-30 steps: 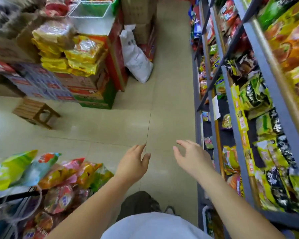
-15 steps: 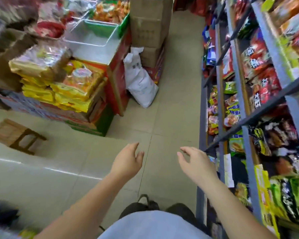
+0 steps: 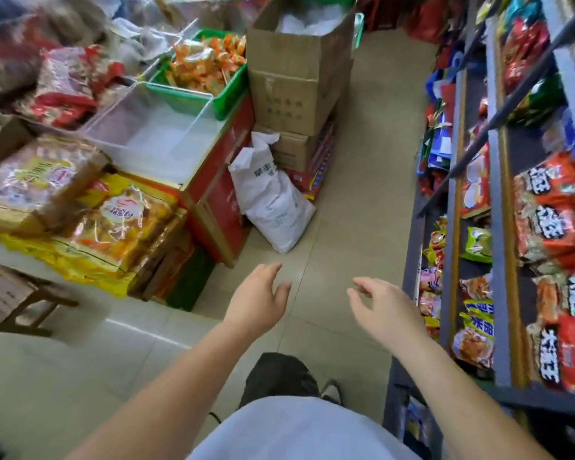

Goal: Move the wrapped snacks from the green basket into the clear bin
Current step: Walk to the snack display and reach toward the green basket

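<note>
A green basket (image 3: 228, 94) full of orange wrapped snacks (image 3: 206, 63) sits on a red stand at upper left. Just in front of it stands the clear bin (image 3: 120, 127), with nothing visible inside. My left hand (image 3: 258, 298) and my right hand (image 3: 384, 308) hover over the floor tiles well below and to the right of the bin, both with fingers apart and holding nothing.
A stack of cardboard boxes (image 3: 296, 74) and a white sack (image 3: 269, 200) stand right of the red stand (image 3: 219, 194). Yellow noodle packs (image 3: 120, 220) are piled at left, a wooden stool (image 3: 17, 300) below them. Grey shelves (image 3: 498, 260) of snack bags line the right.
The view has swung up and forward along the aisle; the basket and bin are nearer and larger. Both hands stay empty and spread in front of me.
</note>
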